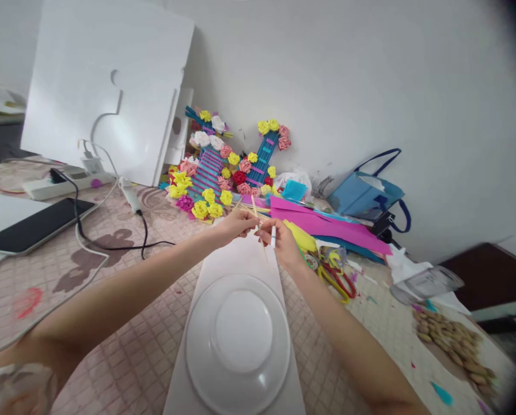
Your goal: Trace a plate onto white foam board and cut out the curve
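Above the far part of a white board (245,253), my two hands meet, fingers closed. My left hand (237,223) pinches a thin pale wooden stick (253,203) that points up and away. Tucked in my right hand (286,242) is a white marker (273,237) with a dark ring near its top. The right fingertips also touch the stick near the left ones; the exact contact is too small to make out. Closer to me on the board lies a round white plate (238,392), bottom side up it seems.
Paper-flower crafts (210,167) lean at the wall, with magenta paper (327,225) beside them. Scissors (338,279), a clear cup (426,283) and peanuts (452,340) lie to the right. A power strip (68,183), glue gun (129,195) and tablet (37,225) are at left.
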A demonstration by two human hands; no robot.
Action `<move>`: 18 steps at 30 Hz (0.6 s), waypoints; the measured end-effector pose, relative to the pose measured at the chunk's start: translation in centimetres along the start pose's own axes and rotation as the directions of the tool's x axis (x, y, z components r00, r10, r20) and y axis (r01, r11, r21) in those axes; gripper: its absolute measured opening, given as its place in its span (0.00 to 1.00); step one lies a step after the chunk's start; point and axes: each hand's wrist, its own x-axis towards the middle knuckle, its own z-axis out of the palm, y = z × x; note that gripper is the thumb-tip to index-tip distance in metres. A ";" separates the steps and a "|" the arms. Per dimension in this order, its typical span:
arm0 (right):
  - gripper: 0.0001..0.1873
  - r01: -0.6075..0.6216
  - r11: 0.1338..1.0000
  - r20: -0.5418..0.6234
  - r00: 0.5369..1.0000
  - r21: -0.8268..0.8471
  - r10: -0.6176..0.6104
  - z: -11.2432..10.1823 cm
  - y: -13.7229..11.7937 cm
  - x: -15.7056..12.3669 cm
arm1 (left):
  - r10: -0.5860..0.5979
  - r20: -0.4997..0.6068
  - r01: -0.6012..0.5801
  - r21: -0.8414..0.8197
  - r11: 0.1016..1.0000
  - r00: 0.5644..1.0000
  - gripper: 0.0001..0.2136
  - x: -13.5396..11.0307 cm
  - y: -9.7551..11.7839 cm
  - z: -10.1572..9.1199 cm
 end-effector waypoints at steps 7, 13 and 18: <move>0.16 -0.024 0.997 0.076 0.997 0.067 0.019 2.6 1.1 -0.3 | -0.091 0.024 0.091 -0.014 0.996 0.996 0.12 -0.9 -1.1 -1.8; 0.18 -0.098 0.995 0.124 0.988 0.017 0.095 3.7 2.3 -0.8 | -0.213 0.031 0.207 0.149 0.967 0.976 0.11 -1.8 -2.7 -2.3; 0.16 -0.049 0.994 0.063 0.996 -0.094 0.055 2.9 2.8 -0.9 | -0.293 0.011 0.271 0.349 0.897 0.956 0.11 -1.7 -2.8 -3.1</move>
